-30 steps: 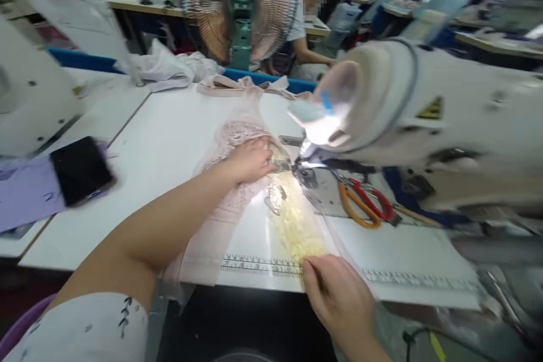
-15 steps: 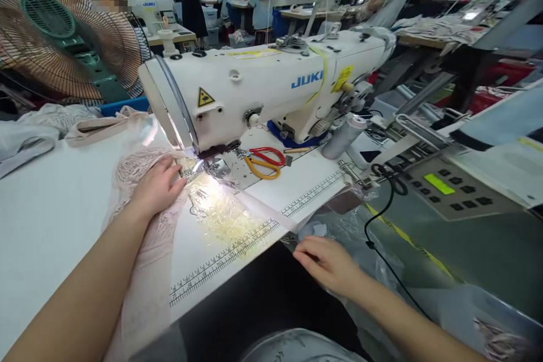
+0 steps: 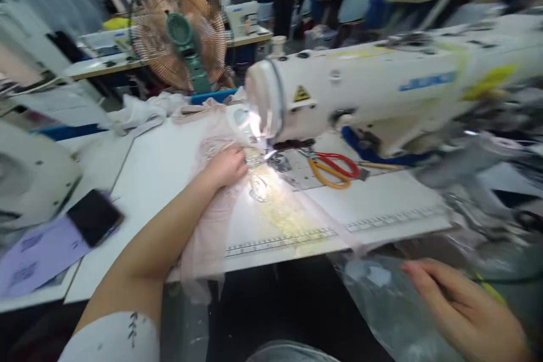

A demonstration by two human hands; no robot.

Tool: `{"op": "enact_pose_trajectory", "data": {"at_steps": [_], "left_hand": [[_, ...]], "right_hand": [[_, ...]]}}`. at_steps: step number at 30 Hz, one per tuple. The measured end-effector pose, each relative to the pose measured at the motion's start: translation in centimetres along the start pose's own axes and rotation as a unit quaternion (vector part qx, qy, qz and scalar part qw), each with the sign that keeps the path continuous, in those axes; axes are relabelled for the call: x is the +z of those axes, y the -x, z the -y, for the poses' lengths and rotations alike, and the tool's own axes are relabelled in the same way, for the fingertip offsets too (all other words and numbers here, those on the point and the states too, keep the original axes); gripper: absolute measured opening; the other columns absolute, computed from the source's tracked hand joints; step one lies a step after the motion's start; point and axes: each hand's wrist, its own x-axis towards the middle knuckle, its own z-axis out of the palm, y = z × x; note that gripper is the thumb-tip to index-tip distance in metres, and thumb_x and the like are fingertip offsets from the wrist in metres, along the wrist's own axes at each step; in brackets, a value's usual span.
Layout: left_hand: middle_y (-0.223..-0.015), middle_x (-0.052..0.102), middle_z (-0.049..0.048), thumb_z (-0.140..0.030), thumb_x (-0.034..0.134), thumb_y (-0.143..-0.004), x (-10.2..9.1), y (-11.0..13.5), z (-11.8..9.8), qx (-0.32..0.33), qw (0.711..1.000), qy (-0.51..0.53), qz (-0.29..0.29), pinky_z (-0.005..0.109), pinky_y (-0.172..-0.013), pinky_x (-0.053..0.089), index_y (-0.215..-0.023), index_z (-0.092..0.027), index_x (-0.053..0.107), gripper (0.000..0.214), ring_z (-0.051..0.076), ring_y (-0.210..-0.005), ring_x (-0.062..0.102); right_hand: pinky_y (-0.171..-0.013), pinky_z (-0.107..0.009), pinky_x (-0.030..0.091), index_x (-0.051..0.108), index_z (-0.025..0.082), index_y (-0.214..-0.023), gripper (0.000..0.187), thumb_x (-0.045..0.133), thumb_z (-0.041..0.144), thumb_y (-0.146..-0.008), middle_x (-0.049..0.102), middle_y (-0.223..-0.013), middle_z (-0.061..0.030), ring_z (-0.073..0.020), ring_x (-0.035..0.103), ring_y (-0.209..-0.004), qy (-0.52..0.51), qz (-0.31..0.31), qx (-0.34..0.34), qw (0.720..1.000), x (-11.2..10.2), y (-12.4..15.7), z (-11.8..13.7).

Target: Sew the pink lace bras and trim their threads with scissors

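Note:
My left hand [image 3: 225, 166] lies on pale pink lace fabric [image 3: 212, 203] on the white table, its fingertips close to the lit needle area of the white sewing machine [image 3: 360, 90]. The fingers look curled down onto the cloth, pressing it. My right hand [image 3: 462, 305] is low at the right, below the table edge, fingers stretched toward a clear plastic bag [image 3: 377, 294] and touching its edge. The picture is blurred by motion.
Red and orange scissors [image 3: 333, 167] lie on the machine bed right of the needle. A black phone [image 3: 94, 216] rests on purple paper [image 3: 38, 251] at the left. A standing fan [image 3: 178, 34] is behind the table. A ruler strip [image 3: 280, 241] runs along the table's front edge. Other people work further back.
The view swung back to the left. My right hand moved right and down, away from the table edge to the plastic bag. My left hand stayed on the lace by the needle.

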Motion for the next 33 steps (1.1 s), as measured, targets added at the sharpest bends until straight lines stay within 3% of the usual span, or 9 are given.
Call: {"op": "enact_pose_trajectory", "data": {"at_steps": [3,6,9,12,16,19,23,28,33], "left_hand": [[-0.117,0.061,0.0114,-0.033,0.044,-0.091,-1.7,1.8,-0.2,-0.002,1.000,0.003,0.014,0.036,-0.084,0.048,-0.109,-0.015,0.060,0.030,0.026,-0.107,0.057],[-0.106,0.064,0.0120,-0.030,0.047,-0.090,-2.3,4.2,0.0,0.037,0.999,0.001,0.032,0.036,-0.079,0.048,-0.101,-0.013,0.063,0.026,0.025,-0.101,0.059],[-0.113,0.062,0.0134,-0.030,0.051,-0.088,-1.2,6.3,0.7,0.091,0.995,0.008,0.032,0.038,-0.084,0.046,-0.103,-0.012,0.062,0.025,0.026,-0.104,0.058],[-0.123,0.057,0.0149,-0.033,0.054,-0.087,0.7,7.3,1.5,0.113,0.993,0.013,0.014,0.040,-0.091,0.043,-0.109,-0.012,0.061,0.031,0.027,-0.110,0.054],[-0.137,0.049,0.0142,-0.038,0.052,-0.088,2.7,7.4,2.1,0.112,0.993,0.031,-0.006,0.042,-0.101,0.037,-0.117,-0.014,0.059,0.038,0.028,-0.122,0.047],[-0.137,0.049,0.0125,-0.039,0.052,-0.089,3.1,7.5,1.9,0.098,0.994,0.041,-0.007,0.045,-0.101,0.036,-0.117,-0.016,0.059,0.038,0.029,-0.124,0.044],[-0.128,0.056,0.0124,-0.041,0.052,-0.088,1.7,8.3,0.7,0.096,0.994,0.048,0.025,0.043,-0.095,0.040,-0.111,-0.016,0.063,0.036,0.029,-0.117,0.048],[-0.102,0.064,0.0102,-0.041,0.051,-0.088,-1.7,7.9,-1.1,0.105,0.982,0.066,0.140,0.034,-0.070,0.047,-0.100,-0.015,0.066,0.032,0.024,-0.088,0.059],[-0.099,0.065,0.0102,-0.021,0.047,-0.089,-2.2,3.6,-1.3,0.115,0.986,0.084,0.082,0.031,-0.068,0.045,-0.089,-0.013,0.067,0.022,0.020,-0.087,0.060]], "right_hand": [[-0.063,-0.031,0.051,0.062,0.023,-0.078,0.030,0.053,0.050,-0.085,0.065,-0.074,-0.0023,-0.0187,0.061,-0.063,-0.009,0.021,-0.060,0.998,1.2,-1.3,0.9],[-0.058,-0.032,0.052,0.062,0.022,-0.084,0.031,0.051,0.051,-0.085,0.064,-0.080,-0.0040,-0.0191,0.061,-0.065,-0.002,0.050,-0.109,0.993,2.7,-3.3,2.9],[-0.046,-0.027,0.050,0.062,0.022,-0.088,0.029,0.053,0.048,-0.085,0.063,-0.089,-0.0062,-0.0175,0.060,-0.067,-0.005,0.090,-0.123,0.988,4.1,-5.0,4.8],[-0.044,-0.023,0.050,0.062,0.022,-0.090,0.022,0.054,0.042,-0.086,0.062,-0.093,-0.0068,-0.0173,0.060,-0.073,-0.016,0.120,-0.138,0.983,5.4,-5.9,6.4],[-0.053,-0.023,0.051,0.061,0.024,-0.090,0.015,0.052,0.036,-0.090,0.063,-0.089,-0.0040,-0.0145,0.060,-0.069,-0.041,0.171,-0.214,0.961,7.5,-5.9,8.9],[-0.060,-0.025,0.052,0.060,0.024,-0.092,0.013,0.051,0.034,-0.091,0.064,-0.087,-0.0033,-0.0157,0.061,-0.074,-0.037,0.222,-0.241,0.944,9.0,-5.9,10.5],[-0.057,-0.025,0.050,0.059,0.024,-0.092,0.015,0.050,0.035,-0.091,0.063,-0.085,-0.0033,-0.0155,0.059,-0.073,-0.029,0.248,-0.228,0.941,10.1,-6.7,11.8],[-0.059,-0.026,0.051,0.059,0.022,-0.092,0.013,0.048,0.029,-0.092,0.064,-0.084,-0.0034,-0.0151,0.060,-0.074,-0.033,0.260,-0.270,0.926,11.0,-7.3,13.0],[-0.065,-0.031,0.052,0.060,0.019,-0.097,0.015,0.048,0.026,-0.091,0.062,-0.089,-0.0075,-0.0193,0.060,-0.081,-0.007,0.221,-0.335,0.916,12.3,-6.0,13.8]]}}
